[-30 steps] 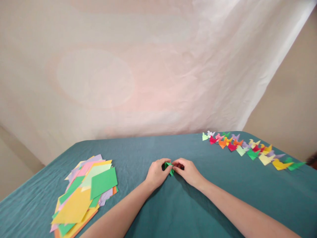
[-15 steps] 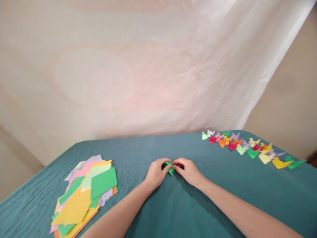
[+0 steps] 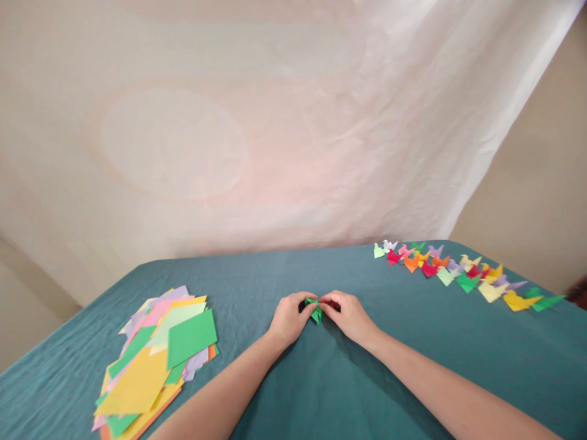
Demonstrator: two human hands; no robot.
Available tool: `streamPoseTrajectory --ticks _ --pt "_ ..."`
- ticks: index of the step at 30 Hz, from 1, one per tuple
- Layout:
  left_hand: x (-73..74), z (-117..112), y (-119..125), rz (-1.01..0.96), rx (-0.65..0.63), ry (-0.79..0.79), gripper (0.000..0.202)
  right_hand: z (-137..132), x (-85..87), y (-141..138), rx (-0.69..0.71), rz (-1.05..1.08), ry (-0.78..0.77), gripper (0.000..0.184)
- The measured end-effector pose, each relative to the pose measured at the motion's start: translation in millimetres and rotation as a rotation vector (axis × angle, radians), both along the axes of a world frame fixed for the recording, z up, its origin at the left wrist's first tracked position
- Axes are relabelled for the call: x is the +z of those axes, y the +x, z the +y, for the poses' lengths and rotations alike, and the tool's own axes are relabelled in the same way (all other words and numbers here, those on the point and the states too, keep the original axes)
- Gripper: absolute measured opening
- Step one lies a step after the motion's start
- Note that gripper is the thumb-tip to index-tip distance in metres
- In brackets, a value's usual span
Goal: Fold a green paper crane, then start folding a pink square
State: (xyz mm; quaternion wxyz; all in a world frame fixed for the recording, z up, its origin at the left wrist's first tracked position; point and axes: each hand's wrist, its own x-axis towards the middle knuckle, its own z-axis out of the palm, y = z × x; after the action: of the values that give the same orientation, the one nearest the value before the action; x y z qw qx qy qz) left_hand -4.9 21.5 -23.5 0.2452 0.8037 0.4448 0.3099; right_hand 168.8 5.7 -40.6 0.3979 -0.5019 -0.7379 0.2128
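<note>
Between my two hands, low over the middle of the table, is a small folded piece of green paper (image 3: 316, 312). My left hand (image 3: 291, 316) pinches its left side between thumb and fingers. On the other side, my right hand (image 3: 345, 314) is closed with thumb and fingertips on the paper's upper right edge. The paper has several creased layers and a point that hangs downward. Fingers hide part of its upper portion, so its full shape does not show.
A loose pile of coloured paper sheets (image 3: 137, 379) lies at the left of the teal tablecloth (image 3: 293, 391). Rows of small folded paper birds (image 3: 468, 282) in several colours stand along the far right. Behind the table hangs a pale cloth (image 3: 284, 140).
</note>
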Motion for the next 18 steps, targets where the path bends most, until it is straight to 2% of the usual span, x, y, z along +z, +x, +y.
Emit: streamPoseTrajectory --ticks 18 --pt "5.6 -2.4 3.3 0.065 0.002 0.003 0.021 -0.9 0.9 -2.6 -0.056 -0.067 0.025 0.012"
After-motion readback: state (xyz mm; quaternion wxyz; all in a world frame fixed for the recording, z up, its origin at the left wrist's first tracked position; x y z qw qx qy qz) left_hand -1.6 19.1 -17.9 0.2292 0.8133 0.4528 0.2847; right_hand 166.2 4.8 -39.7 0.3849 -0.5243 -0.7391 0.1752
